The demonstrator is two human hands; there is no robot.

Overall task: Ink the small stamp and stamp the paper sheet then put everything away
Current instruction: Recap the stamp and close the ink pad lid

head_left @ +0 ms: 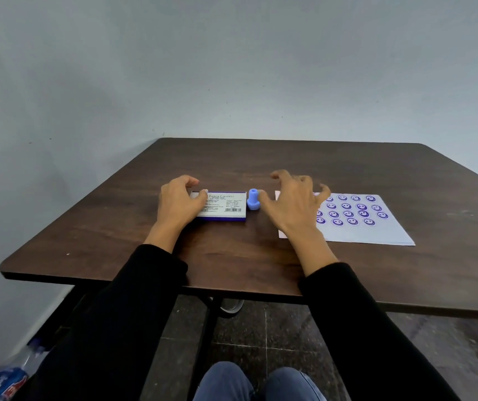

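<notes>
A person's left hand [178,202] is gripping the left end of a closed stamp pad [226,206] lying on a dark wooden table [232,256], thumb on its lid and fingers curling over its far edge. The small stamp [252,199], blue, is standing upright just right of the pad. The right hand [292,206] is hovering spread and empty, thumb just beside the stamp, fingers above the left edge of the paper sheet [376,230] printed with smiley faces.

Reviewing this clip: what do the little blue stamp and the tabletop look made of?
Small blue peg-shaped stamp: likely moulded plastic, smooth with uniform colour and rounded edges. Dark brown table: wood-grain surface, matte; the thin flat edge suggests laminate board, though solid wood cannot be excluded.
</notes>
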